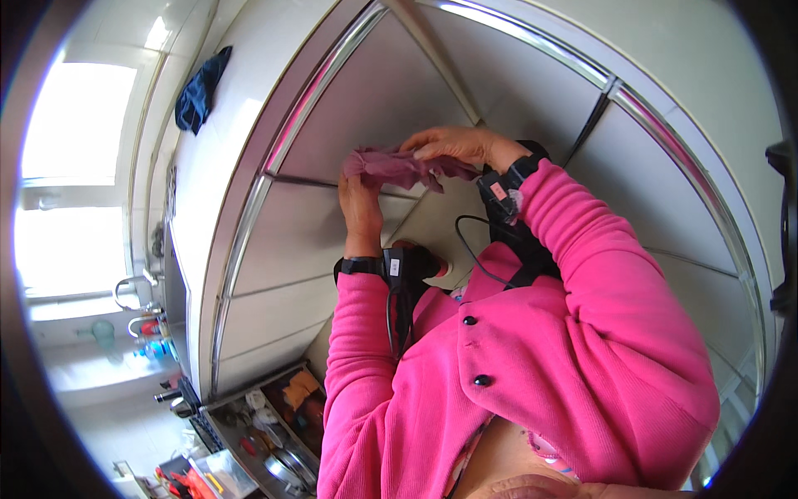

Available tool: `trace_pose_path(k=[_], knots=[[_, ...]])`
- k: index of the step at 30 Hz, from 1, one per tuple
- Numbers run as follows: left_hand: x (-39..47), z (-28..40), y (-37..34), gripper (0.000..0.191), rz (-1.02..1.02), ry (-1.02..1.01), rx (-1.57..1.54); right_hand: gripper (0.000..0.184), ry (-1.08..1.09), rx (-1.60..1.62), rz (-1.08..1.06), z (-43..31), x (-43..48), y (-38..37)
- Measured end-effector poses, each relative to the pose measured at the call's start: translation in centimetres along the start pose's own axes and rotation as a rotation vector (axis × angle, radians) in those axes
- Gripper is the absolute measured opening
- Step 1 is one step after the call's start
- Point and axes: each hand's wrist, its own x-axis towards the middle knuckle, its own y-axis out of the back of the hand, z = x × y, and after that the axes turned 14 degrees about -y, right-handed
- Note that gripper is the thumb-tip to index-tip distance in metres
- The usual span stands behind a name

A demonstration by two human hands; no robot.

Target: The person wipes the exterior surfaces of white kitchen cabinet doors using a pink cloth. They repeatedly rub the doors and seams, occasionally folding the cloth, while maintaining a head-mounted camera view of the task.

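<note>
A crumpled mauve cloth (393,169) hangs between my two hands, in front of the pale cabinet doors (349,118). My left hand (360,209) grips its left end from below, and the folds hide most of those fingers. From above, my right hand (452,145) pinches the cloth nearer its right end, where a loose corner droops. Each wrist wears a black strap with a small device. The cloth is clear of the floor, and whether it touches a door I cannot tell.
A white countertop (240,125) runs above the doors, with a dark blue cloth (202,90) on it. Beyond are a sink faucet (134,293) and a window (75,181). An open drawer (274,430) at lower left holds pans and utensils. Chrome trim (249,249) edges the cabinets.
</note>
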Motion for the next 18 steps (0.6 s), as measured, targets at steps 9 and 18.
trace_pose_path(k=[9,18], knots=[[-0.9,1.3,-0.6,0.035,0.056,-0.024,0.002,0.029,0.197,-0.192,0.343,0.3,1.7,1.5],[-0.2,-1.7,-1.4,0.032,-0.041,-0.234,0.548,0.027,0.086,-0.39,0.351,0.5,2.7,-0.7]])
